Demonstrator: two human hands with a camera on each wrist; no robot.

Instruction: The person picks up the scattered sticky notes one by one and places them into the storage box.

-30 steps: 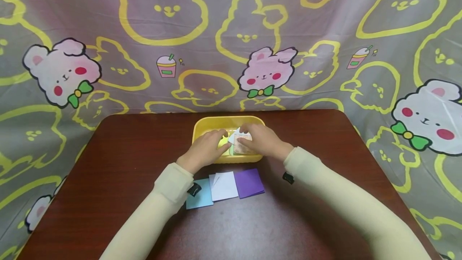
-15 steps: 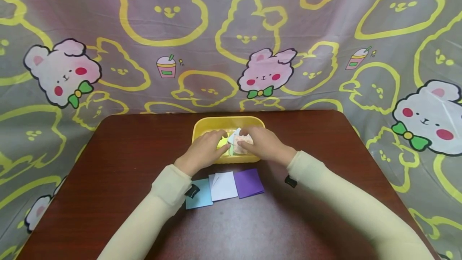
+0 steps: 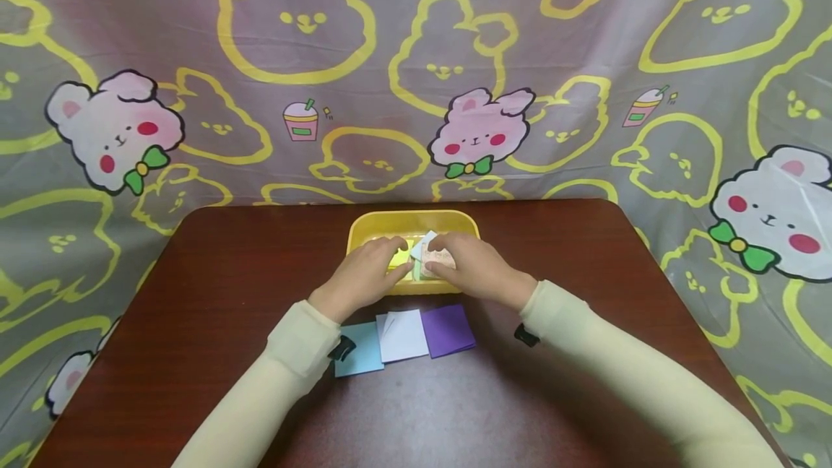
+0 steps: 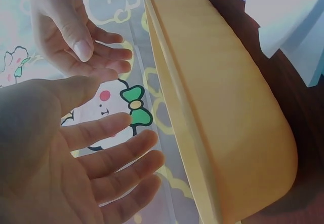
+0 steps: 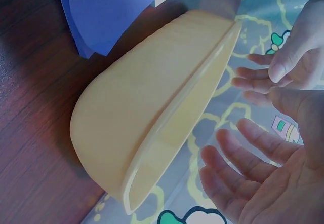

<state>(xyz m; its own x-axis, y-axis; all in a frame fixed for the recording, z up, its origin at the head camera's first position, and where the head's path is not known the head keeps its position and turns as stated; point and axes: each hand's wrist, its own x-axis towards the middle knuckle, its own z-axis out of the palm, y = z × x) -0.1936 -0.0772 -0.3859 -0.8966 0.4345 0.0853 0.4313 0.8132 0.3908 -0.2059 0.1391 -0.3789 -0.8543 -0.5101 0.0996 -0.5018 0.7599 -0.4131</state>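
Both hands hover over a yellow plastic basket point(image 3: 373, 221) at the back middle of the table. In the left wrist view, the left hand point(image 4: 109, 158) has its fingers spread and slightly bent, with nothing in them. The right hand point(image 5: 263, 168) looks much the same in the right wrist view, its fingers loosely bent and holding nothing. Between the hands, inside the basket, lie a yellow paper piece point(image 3: 400, 257), a white paper corner point(image 3: 422, 245) and a pinkish patterned square point(image 3: 438, 257). The hands partly cover these pieces.
In front of the basket lie a light blue paper square point(image 3: 360, 349), a white paper square point(image 3: 403, 334) with a lifted flap, and a purple paper square point(image 3: 448, 331), side by side. A patterned cloth point(image 3: 390, 107) hangs behind the brown table point(image 3: 247, 295).
The hands have shifted only slightly, the left a little to the left and the right a little to the right. The paper squares and the basket stay in place.
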